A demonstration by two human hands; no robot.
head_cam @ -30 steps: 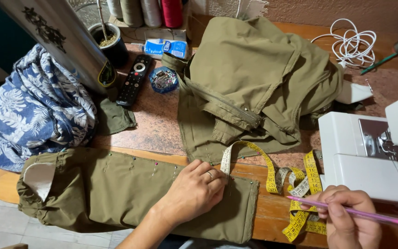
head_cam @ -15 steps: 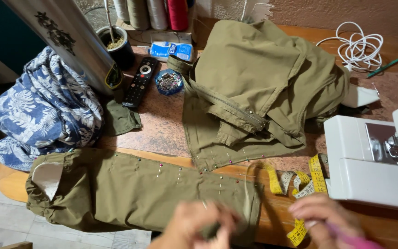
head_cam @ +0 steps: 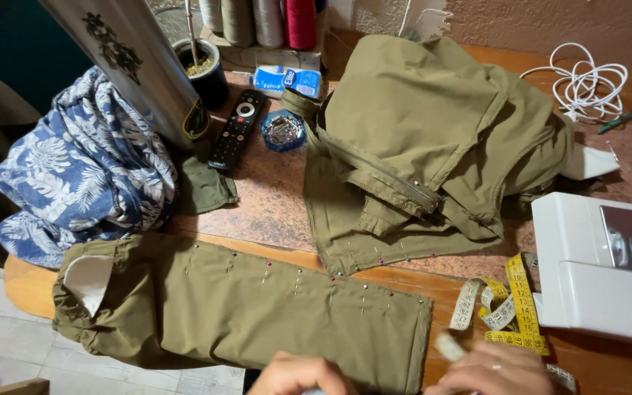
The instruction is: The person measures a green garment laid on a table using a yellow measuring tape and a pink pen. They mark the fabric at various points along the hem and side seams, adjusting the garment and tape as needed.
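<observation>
The wooden table (head_cam: 31, 281) carries a stone-patterned top, and the largest item on it is the bunched olive trousers (head_cam: 433, 146) lying across the upper middle, with a row of pins along the lower hem edge. Below it, along the near edge of the table, a folded olive trouser leg (head_cam: 243, 314) lies flat and lengthwise, pinned along its upper seam, its pale lining showing at the left end. A blue floral shirt (head_cam: 82, 175) is heaped at the left, against a tilted metal cylinder (head_cam: 126, 66). A white sewing machine (head_cam: 601, 271) sits at the right edge, with a coiled white cable (head_cam: 587, 84) behind it. A black remote control (head_cam: 237, 130) lies beside a round blue pin dish (head_cam: 283, 130), thread spools (head_cam: 257, 18) stand at the back, and a yellow tape measure (head_cam: 510, 311) is looped just left of the machine. The left hand (head_cam: 305, 374) is at the bottom edge, over the lower border of the folded trouser leg; it is blurred and cut off, so its grip cannot be told. The right hand (head_cam: 495, 373) is just below the tape measure, fingers curled, with a small pale object at its fingertips; what it holds cannot be made out.
</observation>
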